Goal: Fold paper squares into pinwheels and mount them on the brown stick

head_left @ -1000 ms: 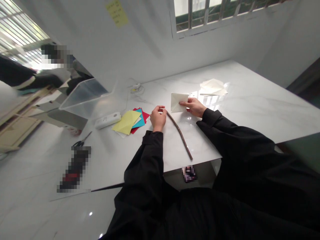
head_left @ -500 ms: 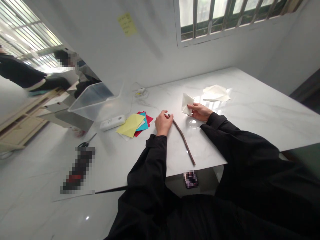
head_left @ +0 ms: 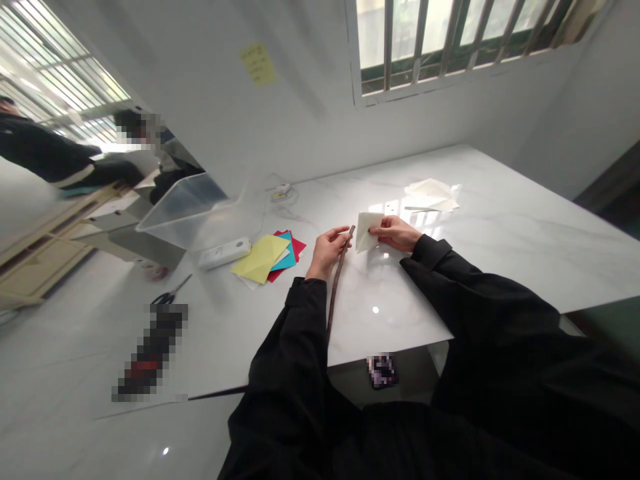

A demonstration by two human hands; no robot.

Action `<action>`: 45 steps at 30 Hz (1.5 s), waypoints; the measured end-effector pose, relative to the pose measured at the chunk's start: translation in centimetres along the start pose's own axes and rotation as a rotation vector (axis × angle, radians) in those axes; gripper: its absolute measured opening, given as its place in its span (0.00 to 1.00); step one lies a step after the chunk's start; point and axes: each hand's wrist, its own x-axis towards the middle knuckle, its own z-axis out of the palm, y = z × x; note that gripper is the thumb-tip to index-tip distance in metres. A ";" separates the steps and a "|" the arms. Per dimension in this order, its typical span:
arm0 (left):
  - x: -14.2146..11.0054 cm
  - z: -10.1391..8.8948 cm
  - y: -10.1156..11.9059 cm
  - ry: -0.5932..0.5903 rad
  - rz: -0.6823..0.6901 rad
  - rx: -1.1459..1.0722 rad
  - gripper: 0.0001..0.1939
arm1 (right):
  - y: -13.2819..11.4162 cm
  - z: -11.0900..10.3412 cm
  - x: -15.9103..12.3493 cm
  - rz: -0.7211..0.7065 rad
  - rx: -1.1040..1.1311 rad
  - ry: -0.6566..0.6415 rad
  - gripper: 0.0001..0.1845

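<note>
Sleeve hides the lower end of the stick [head_left: 337, 287]

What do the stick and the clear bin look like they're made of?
The stick looks like natural wood, dull or faintly glossy: brown, slightly curved, uneven like a twig.

The bin seems to be smooth, semi-clear plastic, since things behind show hazily through its walls; the exact plastic can't be told.

Wall [head_left: 320, 127] was plain pale grey, with a yellow note [head_left: 258, 64] stuck on it. Barred window [head_left: 455, 40] sat above the far edge of the white marbled table [head_left: 530, 247]. Daylight came through, glare on the tabletop. Second barred window [head_left: 65, 60] at far left, wooden cabinet [head_left: 45, 253] below it.
</note>
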 end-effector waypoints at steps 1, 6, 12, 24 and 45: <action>-0.2 0.0 0.2 -0.039 -0.015 -0.066 0.23 | -0.1 0.1 0.0 -0.022 -0.022 0.004 0.29; -1.1 0.0 1.3 -0.175 -0.053 -0.233 0.25 | -1.5 0.5 -0.3 -0.221 -0.223 -0.012 0.26; -1.2 -0.1 1.3 -0.221 -0.076 -0.236 0.25 | -2.8 1.5 -0.8 -0.370 -0.301 -0.003 0.20; -2.1 0.2 2.0 -0.354 -0.088 -0.276 0.24 | -3.7 2.0 -1.3 -0.457 -0.274 -0.035 0.19; -1.5 0.1 1.0 -0.382 -0.050 -0.252 0.32 | -3.1 2.3 -1.5 -0.249 -0.220 0.047 0.25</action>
